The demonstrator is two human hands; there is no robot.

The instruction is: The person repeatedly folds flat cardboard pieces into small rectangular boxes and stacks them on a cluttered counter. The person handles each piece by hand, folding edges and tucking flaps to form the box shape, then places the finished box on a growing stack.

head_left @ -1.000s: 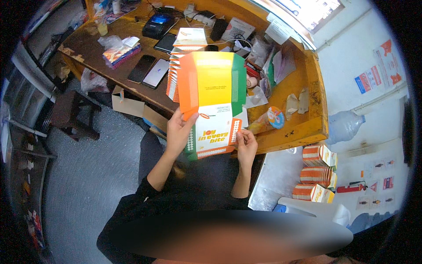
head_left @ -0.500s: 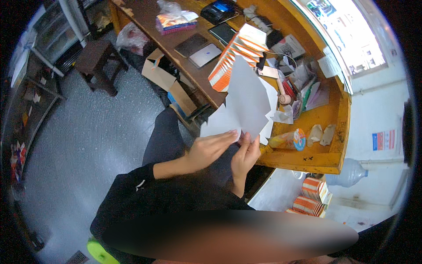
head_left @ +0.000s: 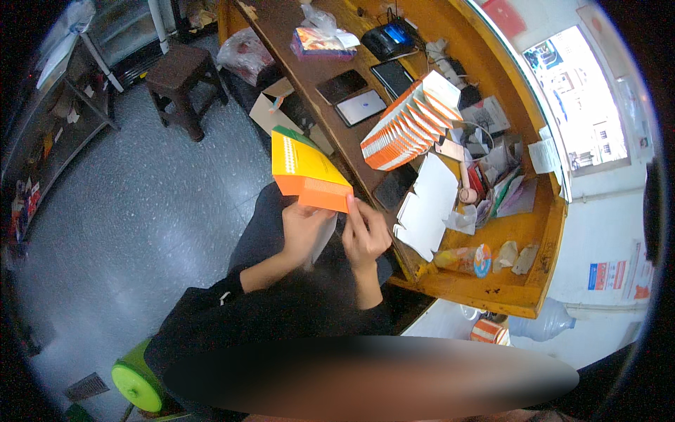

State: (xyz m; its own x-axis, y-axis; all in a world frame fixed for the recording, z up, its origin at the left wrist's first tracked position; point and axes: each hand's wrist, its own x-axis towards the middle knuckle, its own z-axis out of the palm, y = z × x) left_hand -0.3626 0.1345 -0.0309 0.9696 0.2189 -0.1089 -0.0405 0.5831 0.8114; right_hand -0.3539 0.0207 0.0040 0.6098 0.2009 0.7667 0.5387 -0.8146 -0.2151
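Over my lap, both hands hold a partly folded carton (head_left: 309, 165). Its printed outside is yellow and orange, with a green edge at the far side. My left hand (head_left: 304, 228) grips the carton's near end from the left, some of its fingers hidden beneath. At the near right corner, my right hand (head_left: 365, 238) pinches the orange flap between thumb and fingers. To the right, flat white carton blanks (head_left: 430, 202) lie on the desk. Behind them stands a long row of nested orange-and-white cartons (head_left: 408, 123).
The wooden desk (head_left: 292, 35) has a raised yellow rim. On it are a lit phone (head_left: 361, 107), a dark phone (head_left: 342, 86), a plastic cup (head_left: 467, 260) and a pink handheld device (head_left: 467, 186). An open cardboard box (head_left: 271, 109) and brown stool (head_left: 183, 77) stand left of it.
The carton has turned from its white inside to its printed outside and moved left, away from the desk. My hands have shifted with it, and the view has swung.
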